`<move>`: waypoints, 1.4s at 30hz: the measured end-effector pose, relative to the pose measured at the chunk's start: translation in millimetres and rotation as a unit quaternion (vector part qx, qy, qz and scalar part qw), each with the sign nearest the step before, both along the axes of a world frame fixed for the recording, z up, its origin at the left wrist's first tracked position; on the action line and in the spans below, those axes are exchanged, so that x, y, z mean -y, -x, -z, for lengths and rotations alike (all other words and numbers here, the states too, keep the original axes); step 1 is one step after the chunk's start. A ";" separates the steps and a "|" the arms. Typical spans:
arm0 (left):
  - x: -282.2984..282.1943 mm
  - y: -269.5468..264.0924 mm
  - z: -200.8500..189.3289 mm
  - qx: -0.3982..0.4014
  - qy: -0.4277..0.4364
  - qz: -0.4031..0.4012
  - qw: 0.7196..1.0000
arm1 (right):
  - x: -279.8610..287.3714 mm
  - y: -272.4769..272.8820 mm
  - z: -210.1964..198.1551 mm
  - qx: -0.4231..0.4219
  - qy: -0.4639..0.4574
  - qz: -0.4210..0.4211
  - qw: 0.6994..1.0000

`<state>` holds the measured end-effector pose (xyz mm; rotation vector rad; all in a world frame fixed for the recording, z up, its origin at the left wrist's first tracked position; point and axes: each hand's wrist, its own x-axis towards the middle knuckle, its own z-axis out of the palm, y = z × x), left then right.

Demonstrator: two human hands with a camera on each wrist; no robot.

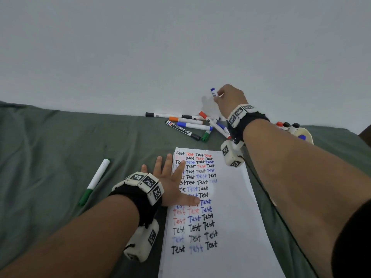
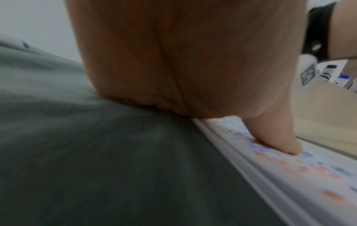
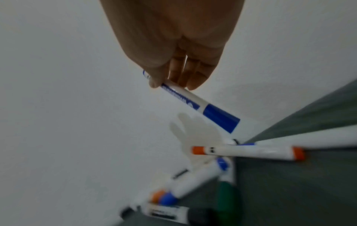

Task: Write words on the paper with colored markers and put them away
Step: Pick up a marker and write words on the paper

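The right hand (image 1: 230, 97) held a slim white plastic marker with a blue cap (image 3: 195, 102) pinched near its tail end between thumb and fingertips, lifted clear of the loose pile of capped markers (image 1: 192, 125) that lay on the grey-green cloth (image 1: 60, 149) against the pale wall. Held so far back, the marker hung cap-down and tilted; it looked light, rigid and smooth, so I judged a pinch at mid-barrel would steady it better and keep it from swinging or slipping. The left hand (image 1: 172, 183) lay flat, fingers spread and straight, on the left edge of the white sheet of paper covered in rows of the word "Test" (image 1: 226, 207), its thumb pressing among the written lines; the thin sheet would likely slide or crease on soft cloth without that weight. A lone green-capped white marker (image 1: 94, 181) lay well apart to the left. Behind the right forearm a pale holder with a few capped markers standing in it (image 1: 301, 133) was mostly hidden, its shape unclear. The right wrist view was blurred, the marker's print unreadable.
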<state>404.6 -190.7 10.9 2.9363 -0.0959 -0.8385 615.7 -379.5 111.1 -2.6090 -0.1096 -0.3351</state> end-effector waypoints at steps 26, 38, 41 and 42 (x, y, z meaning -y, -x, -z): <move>5.0 6.1 -15.3 0.053 0.005 -0.022 0.998 | 48.9 236.7 108.7 -0.157 -0.743 -0.032 0.650; 41.2 13.3 -40.0 0.230 0.116 0.105 0.961 | 48.2 236.7 114.8 -0.154 -0.703 -0.085 0.689; 37.7 15.7 -36.9 0.194 0.127 0.085 0.969 | 48.9 236.2 116.7 -0.157 -0.701 -0.083 0.690; 34.7 16.3 -36.5 0.190 0.131 0.073 0.970 | 48.8 236.1 117.4 -0.159 -0.694 -0.087 0.696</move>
